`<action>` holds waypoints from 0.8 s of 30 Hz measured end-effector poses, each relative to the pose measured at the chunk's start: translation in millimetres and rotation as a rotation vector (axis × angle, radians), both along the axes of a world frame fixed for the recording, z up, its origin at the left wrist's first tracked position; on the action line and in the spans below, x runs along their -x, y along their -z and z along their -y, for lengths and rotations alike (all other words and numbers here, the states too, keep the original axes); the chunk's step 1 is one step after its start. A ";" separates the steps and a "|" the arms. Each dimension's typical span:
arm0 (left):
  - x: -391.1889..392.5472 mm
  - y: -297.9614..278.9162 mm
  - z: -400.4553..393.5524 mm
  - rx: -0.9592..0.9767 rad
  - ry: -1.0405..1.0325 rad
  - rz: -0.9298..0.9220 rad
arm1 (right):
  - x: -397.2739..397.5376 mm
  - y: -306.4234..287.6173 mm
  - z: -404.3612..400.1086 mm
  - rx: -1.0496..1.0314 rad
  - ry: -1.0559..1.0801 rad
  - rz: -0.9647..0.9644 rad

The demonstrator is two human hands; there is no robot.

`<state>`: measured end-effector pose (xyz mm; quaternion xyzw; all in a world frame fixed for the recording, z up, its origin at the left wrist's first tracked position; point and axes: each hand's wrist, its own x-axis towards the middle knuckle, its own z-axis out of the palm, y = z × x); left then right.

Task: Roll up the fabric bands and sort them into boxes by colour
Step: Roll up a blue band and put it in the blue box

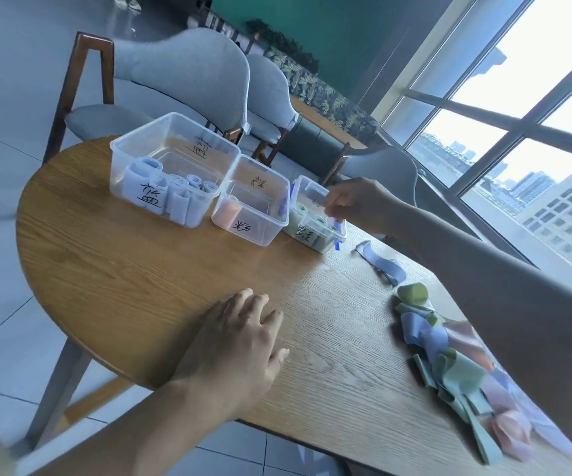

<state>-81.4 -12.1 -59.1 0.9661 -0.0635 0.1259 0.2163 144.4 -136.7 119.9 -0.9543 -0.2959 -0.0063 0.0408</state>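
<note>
Three clear plastic boxes stand in a row on the round wooden table. The large left box holds several rolled blue bands. In the middle box lies one pink roll. The small right box holds green rolls. My right hand hovers over the green box, fingers hanging down at its rim, with nothing visible in them. My left hand rests flat on the table, fingers spread. A pile of loose blue, green and pink bands lies at the right under my right forearm.
A green roll and a loose blue band lie on the table between the boxes and the pile. Grey upholstered chairs stand behind the table. Large windows fill the right side.
</note>
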 end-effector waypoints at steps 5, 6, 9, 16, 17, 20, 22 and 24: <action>-3.2 7.5 -1.4 -0.073 -0.032 -0.008 | 1.5 4.7 56.0 0.043 0.053 0.047; -3.6 7.3 0.1 -0.083 -0.039 -0.005 | 1.0 6.3 68.6 0.056 0.044 0.061; -4.4 7.2 0.0 -0.105 -0.057 0.007 | -1.1 13.3 94.3 0.070 0.049 0.042; -5.1 7.6 0.4 -0.127 -0.073 0.027 | -16.7 56.2 126.0 0.108 0.286 0.042; -5.8 8.1 0.6 -0.124 -0.070 0.025 | -19.1 63.6 126.7 0.093 0.305 0.031; -5.4 6.5 1.0 -0.116 -0.060 0.005 | -25.6 82.9 124.1 0.121 0.341 0.026; -5.2 5.8 0.7 -0.100 -0.060 0.007 | -34.4 94.2 122.9 0.138 0.364 0.025; -5.8 5.8 0.8 -0.096 -0.056 0.003 | -46.0 104.2 123.4 0.153 0.398 0.018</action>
